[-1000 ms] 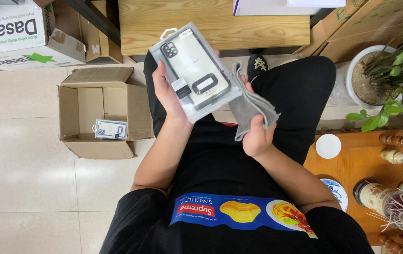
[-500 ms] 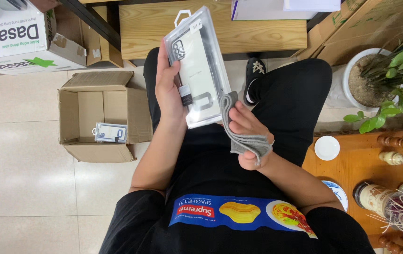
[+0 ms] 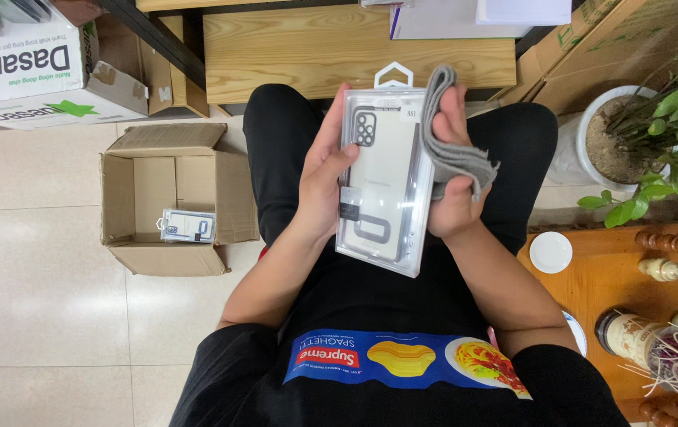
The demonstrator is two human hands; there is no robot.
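You hold the case pack [image 3: 382, 186] upright over your lap, a clear plastic box with a phone case inside and a white hanger tab at the top. Your left hand [image 3: 325, 178] grips its left edge, thumb across the front, fingers [image 3: 331, 130] curled round behind it. Your right hand [image 3: 454, 178] is on the right edge, closed on a grey cloth [image 3: 450, 150] that is bunched between your palm and the pack's side. The cloth folds over the top of your fingers and a loose end hangs out to the right. The cloth touches the pack along its upper right edge.

Down on the tiled floor to your left sits an open carton [image 3: 173, 202], flaps spread, with another pack [image 3: 187, 225] lying flat in it. Beyond that, at the top left, is a white box [image 3: 38, 71] with green stars. Ahead of your knees runs a wooden bench [image 3: 339, 47], with a white sheet [image 3: 458, 20] lying on its far end.

To your right there is a potted plant [image 3: 655, 134] in a white pot, and below it a wooden surface [image 3: 616, 285] that carries a small white lid [image 3: 550, 251], a pale figurine [image 3: 662, 269] and a jar [image 3: 632, 336].
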